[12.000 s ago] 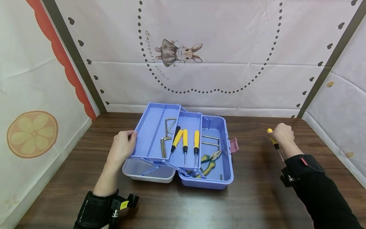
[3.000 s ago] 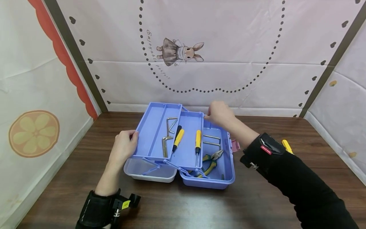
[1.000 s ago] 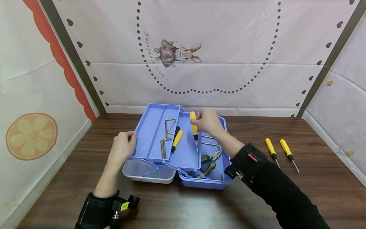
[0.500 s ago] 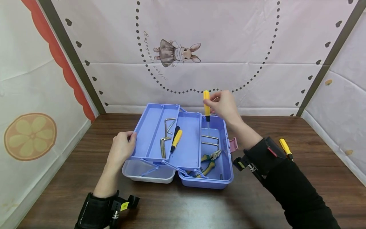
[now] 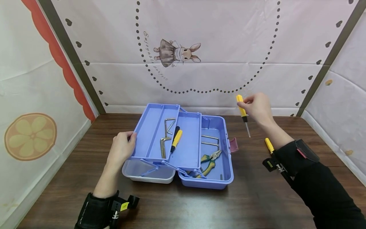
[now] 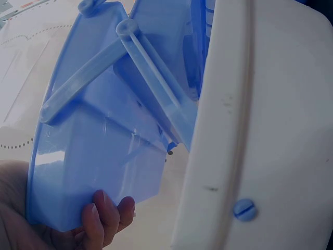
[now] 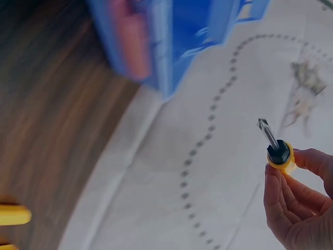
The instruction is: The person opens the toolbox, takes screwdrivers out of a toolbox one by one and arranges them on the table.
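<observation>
A person's right hand pinched a yellow-handled Phillips screwdriver in the air at two o'clock from a blue toolbox, its shaft slanting downward. Half a second earlier, the tool had hung nearly upright over the main compartment; a second earlier, it was above the lower tray. At nine o'clock, the left hand stayed clamped on the outer edge of the upper tray, well apart from the right. Bent hex keys lay in that tray's four o'clock part, while a black-and-yellow screwdriver rested along the lower tray's nine o'clock edge. The main compartment held green-and-yellow pliers and bent metal rods, partly hidden. Another yellow-handled screwdriver lay on the worktop at three o'clock, partly covered by the right wrist strap.
</observation>
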`<state>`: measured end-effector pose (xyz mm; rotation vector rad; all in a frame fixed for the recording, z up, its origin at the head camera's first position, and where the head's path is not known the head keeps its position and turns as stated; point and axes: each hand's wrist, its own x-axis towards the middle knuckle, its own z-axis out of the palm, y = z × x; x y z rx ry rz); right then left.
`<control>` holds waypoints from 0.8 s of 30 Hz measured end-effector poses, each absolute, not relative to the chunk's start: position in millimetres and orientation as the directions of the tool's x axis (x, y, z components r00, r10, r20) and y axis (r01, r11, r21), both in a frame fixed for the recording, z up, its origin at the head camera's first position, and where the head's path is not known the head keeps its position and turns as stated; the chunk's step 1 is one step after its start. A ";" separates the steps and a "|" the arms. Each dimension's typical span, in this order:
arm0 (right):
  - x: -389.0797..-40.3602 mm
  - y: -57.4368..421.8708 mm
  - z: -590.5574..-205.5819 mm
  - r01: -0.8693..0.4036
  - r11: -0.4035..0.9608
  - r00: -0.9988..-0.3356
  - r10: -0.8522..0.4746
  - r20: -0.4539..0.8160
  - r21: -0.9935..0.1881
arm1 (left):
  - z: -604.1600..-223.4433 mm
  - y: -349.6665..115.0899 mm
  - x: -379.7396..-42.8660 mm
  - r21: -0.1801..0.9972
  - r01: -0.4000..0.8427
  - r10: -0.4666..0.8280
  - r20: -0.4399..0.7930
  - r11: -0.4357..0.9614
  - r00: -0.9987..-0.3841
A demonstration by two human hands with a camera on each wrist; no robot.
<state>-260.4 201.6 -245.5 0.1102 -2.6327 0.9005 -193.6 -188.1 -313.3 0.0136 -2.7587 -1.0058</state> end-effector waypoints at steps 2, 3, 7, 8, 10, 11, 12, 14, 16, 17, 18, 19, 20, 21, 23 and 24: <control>-260.1 212.2 -252.9 -0.171 0.813 -0.932 0.050 0.360 -0.557 | -313.0 -188.1 -193.7 0.638 0.061 -0.079 0.190 0.767 -0.979; -259.9 217.1 -256.8 -0.160 0.824 -0.932 0.055 0.358 -0.543 | -313.1 -188.1 -193.8 0.637 0.063 -0.079 0.192 0.768 -0.978; -260.1 235.5 -275.1 -0.113 0.855 -0.943 0.068 0.326 -0.506 | -313.1 -187.9 -193.4 0.639 0.065 -0.078 0.193 0.766 -0.978; -260.1 239.7 -280.3 -0.101 0.861 -0.946 0.073 0.316 -0.499 | -313.0 -187.8 -193.2 0.638 0.067 -0.077 0.195 0.767 -0.978; -260.0 247.3 -290.6 -0.068 0.870 -0.952 0.089 0.292 -0.488 | -312.7 -187.9 -193.0 0.638 0.069 -0.076 0.197 0.767 -0.977; -259.9 250.7 -295.6 -0.053 0.876 -0.954 0.098 0.283 -0.480 | -312.4 -187.8 -192.9 0.638 0.071 -0.076 0.200 0.767 -0.977; -260.1 253.8 -300.4 -0.035 0.880 -0.958 0.106 0.268 -0.474 | -312.3 -187.8 -192.7 0.638 0.071 -0.076 0.200 0.767 -0.977; -260.5 258.9 -309.3 0.006 0.883 -0.963 0.131 0.234 -0.469 | -312.0 -187.8 -192.5 0.640 0.068 -0.077 0.197 0.766 -0.977; -262.3 263.2 -317.6 0.045 0.889 -0.969 0.150 0.197 -0.455 | -311.8 -187.8 -192.4 0.642 0.063 -0.079 0.190 0.764 -0.979; -263.4 265.0 -321.2 0.067 0.892 -0.971 0.162 0.177 -0.447 | -311.7 -187.7 -192.2 0.643 0.059 -0.081 0.186 0.763 -0.979; -264.7 266.9 -324.9 0.086 0.896 -0.972 0.172 0.162 -0.435 | -311.8 -187.7 -192.2 0.644 0.056 -0.083 0.183 0.763 -0.980; -265.8 268.7 -328.5 0.098 0.901 -0.972 0.177 0.154 -0.422 | -311.8 -187.6 -192.2 0.643 0.054 -0.084 0.182 0.764 -0.980; -266.8 270.3 -331.9 0.111 0.904 -0.973 0.183 0.139 -0.413 | -311.8 -187.6 -192.3 0.642 0.054 -0.085 0.183 0.764 -0.979; -267.7 271.8 -335.3 0.122 0.908 -0.974 0.187 0.126 -0.402 | -311.9 -187.6 -192.4 0.643 0.053 -0.086 0.183 0.764 -0.979; -268.8 274.2 -340.8 0.143 0.915 -0.977 0.192 0.096 -0.378 | -311.9 -187.4 -192.2 0.644 0.053 -0.087 0.183 0.763 -0.979; -269.2 275.3 -343.5 0.147 0.919 -0.978 0.189 0.084 -0.366 | -311.9 -187.3 -192.2 0.646 0.054 -0.086 0.184 0.762 -0.979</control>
